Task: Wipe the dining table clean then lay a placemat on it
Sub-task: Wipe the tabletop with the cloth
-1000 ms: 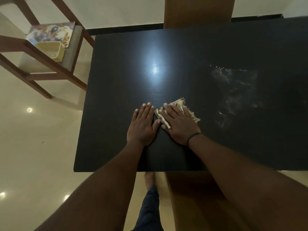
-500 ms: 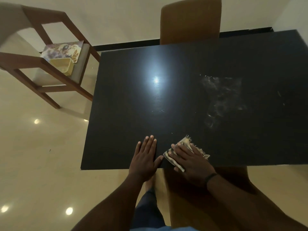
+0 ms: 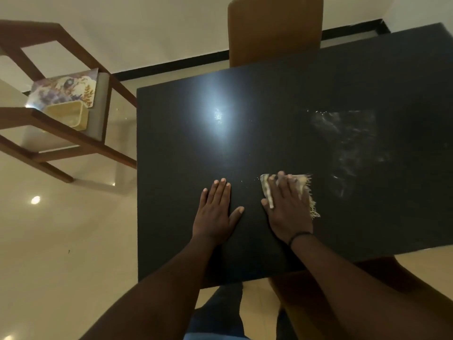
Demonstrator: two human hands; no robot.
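Note:
A black dining table [image 3: 269,133] fills the middle and right of the head view. My right hand [image 3: 288,209] lies flat with straight fingers on a small beige frayed cloth [image 3: 305,184], pressing it to the tabletop near the front. My left hand [image 3: 217,212] rests flat on the bare table, a little to the left of the cloth and apart from it. A pale smeared patch [image 3: 343,143] marks the table to the right of the cloth. A floral placemat [image 3: 62,89] lies on a chair seat at the far left.
A wooden chair [image 3: 73,136] stands left of the table and carries the placemat and a yellow tub [image 3: 66,115]. A brown upholstered chair [image 3: 274,30] is tucked in at the far side. Another brown chair [image 3: 404,271] sits under the near edge. My leg [image 3: 220,312] shows below.
Both hands slid toward the near table edge, then forward again. The right hand has moved the cloth to the right, away from the left hand, and its fingers now point straight ahead.

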